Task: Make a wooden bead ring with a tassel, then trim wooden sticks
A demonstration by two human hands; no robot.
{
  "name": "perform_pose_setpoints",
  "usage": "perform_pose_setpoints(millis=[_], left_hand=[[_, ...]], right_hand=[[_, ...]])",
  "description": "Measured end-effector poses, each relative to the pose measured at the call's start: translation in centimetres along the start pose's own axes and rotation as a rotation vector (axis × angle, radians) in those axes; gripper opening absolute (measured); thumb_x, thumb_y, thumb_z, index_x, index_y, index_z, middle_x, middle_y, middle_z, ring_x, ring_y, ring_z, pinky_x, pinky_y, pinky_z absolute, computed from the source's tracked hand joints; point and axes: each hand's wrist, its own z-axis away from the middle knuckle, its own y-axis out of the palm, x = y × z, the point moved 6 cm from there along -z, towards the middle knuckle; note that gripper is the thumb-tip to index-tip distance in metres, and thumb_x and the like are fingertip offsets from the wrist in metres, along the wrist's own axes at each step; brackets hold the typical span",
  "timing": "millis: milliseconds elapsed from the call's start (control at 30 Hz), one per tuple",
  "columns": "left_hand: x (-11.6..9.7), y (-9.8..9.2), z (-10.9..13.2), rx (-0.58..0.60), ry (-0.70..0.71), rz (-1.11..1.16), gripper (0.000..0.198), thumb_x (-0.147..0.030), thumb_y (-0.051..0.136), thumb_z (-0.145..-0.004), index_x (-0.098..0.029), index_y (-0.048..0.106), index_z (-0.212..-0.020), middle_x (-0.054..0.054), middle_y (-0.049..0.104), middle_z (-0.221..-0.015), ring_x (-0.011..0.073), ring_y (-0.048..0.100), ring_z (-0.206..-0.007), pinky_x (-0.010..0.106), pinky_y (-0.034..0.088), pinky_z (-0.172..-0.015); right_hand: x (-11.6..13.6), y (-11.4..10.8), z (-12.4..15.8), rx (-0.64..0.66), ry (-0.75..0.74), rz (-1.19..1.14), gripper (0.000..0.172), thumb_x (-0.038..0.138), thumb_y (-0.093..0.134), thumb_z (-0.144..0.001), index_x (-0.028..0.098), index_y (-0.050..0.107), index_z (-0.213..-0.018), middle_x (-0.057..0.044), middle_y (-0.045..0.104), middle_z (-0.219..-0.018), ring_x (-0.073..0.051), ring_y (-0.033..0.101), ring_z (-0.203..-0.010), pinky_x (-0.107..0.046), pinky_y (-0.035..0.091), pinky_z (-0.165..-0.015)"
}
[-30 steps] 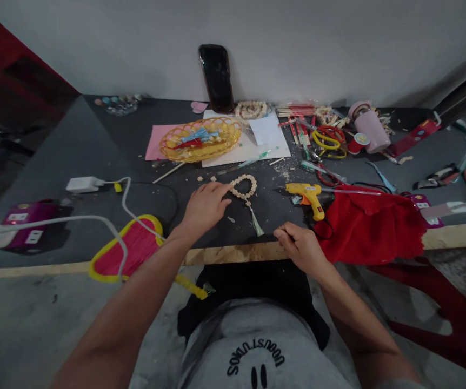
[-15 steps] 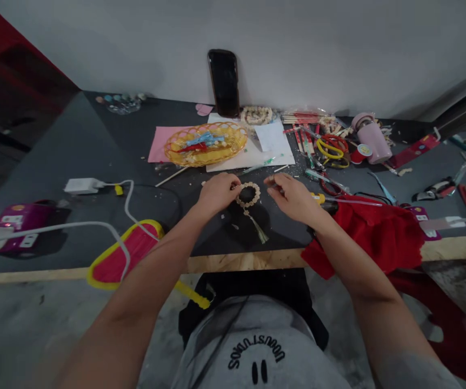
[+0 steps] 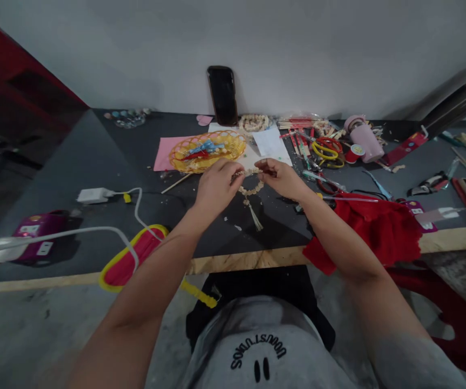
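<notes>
Between both hands hangs a pale beaded bracelet (image 3: 252, 190) with a light greenish tassel (image 3: 256, 219) dangling below its loop. My left hand (image 3: 218, 185) pinches the bracelet's upper left side with thumb and fingers. On its upper right side, my right hand (image 3: 280, 177) is closed with bent fingers; its fingertips are partly hidden. Just behind the hands sits a yellow woven basket (image 3: 239, 141) holding blue and red bits. White paper (image 3: 272, 143) lies behind the bracelet, under and beside the basket.
A black phone (image 3: 222, 96) leans against the wall. To the right are cords (image 3: 325, 151), a red thread spool (image 3: 353, 154), a pink bottle (image 3: 366, 139) and red cloth (image 3: 373, 229). On the left lie a white adapter (image 3: 94, 195), a cable and a pink-yellow padded piece (image 3: 138, 254) overhanging the table edge.
My right hand has moved left onto the bracelet, which it was apart from before. The bracelet's upper part is now held between both hands. The camera view has shifted slightly.
</notes>
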Motion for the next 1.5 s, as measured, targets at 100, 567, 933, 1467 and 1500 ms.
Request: perform_pose_setpoints(millis=[100,567,933,1467,1500], left_hand=[[-0.5,-1.3,-0.7,-0.072,0.036,0.068,0.018,-0.03,0.051,-0.093,-0.019,0.064,-0.099,0.008,0.066,-0.102,0.0239,0.058,-0.104,0.038,0.045,-0.095],[1.6,3.6,0.0,0.132,-0.404,1.384,0.05,-0.058,0.078,-0.068,-0.019,0.069,-0.097,0.007,0.071,-0.104,0.0226,0.066,-0.101,0.035,0.05,-0.093],[0.2,5.2,2.5,0.178,-0.475,1.402,0.043,-0.041,0.084,-0.064,-0.016,0.071,-0.096,0.007,0.073,-0.095,0.0173,0.069,-0.085,0.029,0.052,-0.083],[-1.9,8.0,7.6,0.192,-0.765,1.431,0.046,-0.04,0.084,-0.062,-0.013,0.066,-0.095,0.003,0.071,-0.077,0.0088,0.062,-0.058,0.022,0.055,-0.058],[-1.9,8.1,7.8,0.189,-0.763,1.436,0.046,-0.04,0.084,-0.063,-0.013,0.065,-0.096,0.003,0.07,-0.077,0.0085,0.061,-0.057,0.022,0.055,-0.058]], right_hand=[[1.2,-0.7,-0.5,-0.027,-0.032,-0.052,0.023,0.027,0.058,-0.086,0.014,0.061,-0.105,-0.004,0.067,-0.088,-0.013,0.061,-0.078,-0.028,0.051,-0.073],[4.6,-4.2,-1.4,-0.09,-0.1,-0.212,0.03,0.04,0.069,-0.084,0.018,0.057,-0.102,-0.001,0.064,-0.083,-0.011,0.058,-0.076,-0.024,0.05,-0.067],[4.2,-4.0,-1.2,-0.081,-0.047,-0.211,0.02,0.03,0.067,-0.085,0.017,0.057,-0.097,0.0,0.063,-0.078,-0.01,0.059,-0.071,-0.023,0.049,-0.066],[0.7,-0.9,0.4,0.004,0.241,-0.306,0.016,0.019,0.07,-0.077,0.018,0.06,-0.09,0.001,0.066,-0.069,-0.011,0.06,-0.064,-0.022,0.049,-0.056],[0.5,-0.6,0.5,0.006,0.258,-0.313,0.015,0.019,0.069,-0.077,0.018,0.06,-0.089,0.002,0.066,-0.069,-0.011,0.06,-0.064,-0.022,0.049,-0.056]])
